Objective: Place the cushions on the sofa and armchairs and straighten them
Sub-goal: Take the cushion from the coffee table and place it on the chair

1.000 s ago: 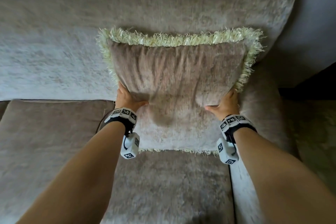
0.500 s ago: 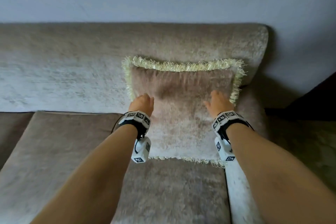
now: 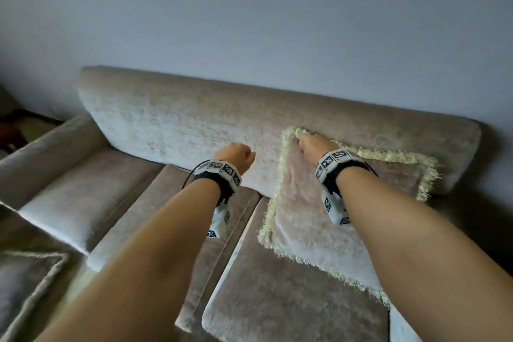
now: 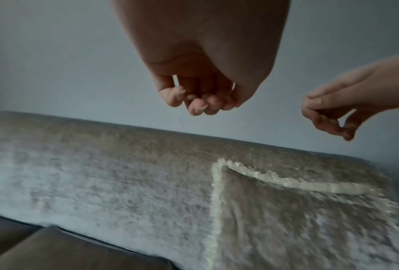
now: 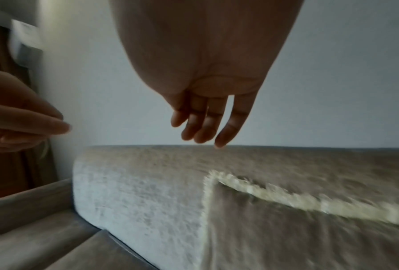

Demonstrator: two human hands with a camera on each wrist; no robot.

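A beige cushion [image 3: 313, 219] with a pale yellow fringe leans upright against the backrest [image 3: 180, 125] of the beige sofa, at its right end. My right hand [image 3: 309, 146] hovers over the cushion's top left corner; in the right wrist view its fingers [image 5: 205, 127] hang relaxed and hold nothing. My left hand [image 3: 237, 157] is in the air left of the cushion, in front of the backrest. In the left wrist view its fingers [image 4: 198, 102] are loosely curled and empty, well above the cushion [image 4: 309, 228].
A second fringed cushion [image 3: 27, 286] lies at the lower left, off the sofa seat. The sofa's left armrest [image 3: 50, 147] and several seat pads [image 3: 277, 300] are bare. A plain wall [image 3: 249, 22] stands behind the sofa.
Both hands have come off the cushion's face and lifted; the cushion stays against the backrest. The head view has pulled back and swung left, showing the whole sofa.
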